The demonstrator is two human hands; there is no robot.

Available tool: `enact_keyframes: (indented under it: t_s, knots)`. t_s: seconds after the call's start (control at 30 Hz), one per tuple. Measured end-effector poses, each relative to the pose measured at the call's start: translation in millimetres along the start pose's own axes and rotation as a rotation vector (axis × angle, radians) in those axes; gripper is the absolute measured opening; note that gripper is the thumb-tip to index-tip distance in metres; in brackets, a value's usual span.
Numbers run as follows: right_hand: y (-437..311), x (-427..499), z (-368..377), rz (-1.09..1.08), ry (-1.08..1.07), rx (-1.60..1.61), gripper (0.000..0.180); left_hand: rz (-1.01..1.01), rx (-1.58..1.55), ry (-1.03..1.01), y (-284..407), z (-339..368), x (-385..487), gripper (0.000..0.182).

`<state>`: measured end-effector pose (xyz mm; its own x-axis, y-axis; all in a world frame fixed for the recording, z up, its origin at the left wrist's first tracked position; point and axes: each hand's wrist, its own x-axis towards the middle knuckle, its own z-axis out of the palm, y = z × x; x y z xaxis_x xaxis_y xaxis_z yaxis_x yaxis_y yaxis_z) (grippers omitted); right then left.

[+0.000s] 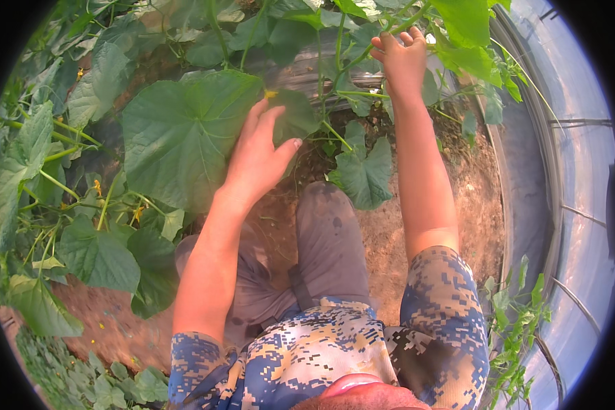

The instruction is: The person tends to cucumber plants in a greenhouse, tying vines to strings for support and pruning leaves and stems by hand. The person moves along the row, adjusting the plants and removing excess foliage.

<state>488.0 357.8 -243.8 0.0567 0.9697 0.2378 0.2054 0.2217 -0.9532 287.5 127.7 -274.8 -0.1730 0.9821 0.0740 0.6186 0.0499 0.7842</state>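
My left hand (pixel 259 148) is spread beside a broad green cucumber leaf (pixel 184 133), its fingertips close to a small yellow flower (pixel 270 94); nothing shows in its grasp. At the upper right, my right hand (pixel 402 61) has its fingers curled at a thick green vine stem (pixel 361 57) that runs up towards the top edge. Whether the fingers close fully round the stem cannot be told. Below and between the hands hangs a lobed leaf (pixel 365 171).
Dense vines with yellow flowers (pixel 137 213) fill the left. Bare soil (pixel 471 205) lies under my knees. Plastic greenhouse film (pixel 584 169) with curved ribs borders the right, and more plants (pixel 517 328) grow at the lower right. Behind the stems lies plastic sheeting (pixel 300 74).
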Motion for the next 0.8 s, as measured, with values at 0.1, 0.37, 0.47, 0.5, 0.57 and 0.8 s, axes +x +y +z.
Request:
enact_keyframes:
  t_s: [0.1,0.37,0.47,0.5,0.57,0.8]
  knots:
    - [1.1,20.8,-1.6,0.108,-0.058,0.254,0.06,-0.015,-0.137,-0.038,8.8,2.2,-2.3,0.06]
    - [8.3,14.2,-8.3,0.149,-0.165,0.132,0.042,0.12,-0.262,-0.144,52.6,20.5,35.3,0.06]
    - [6.6,3.0,-12.5,0.124,-0.203,0.092,0.042,0.174,-0.061,-0.077,69.7,33.0,74.3,0.064]
    - [6.3,-1.5,-14.1,0.117,-0.221,0.103,0.043,0.173,-0.016,-0.054,72.6,35.3,87.3,0.065]
    - [5.7,-11.5,-16.9,0.017,-0.264,-0.016,0.045,0.186,0.067,-0.016,74.7,39.2,109.0,0.068]
    - [-9.0,-39.2,-27.6,0.06,-0.32,0.001,0.036,0.183,0.022,-0.062,67.1,44.8,135.2,0.068]
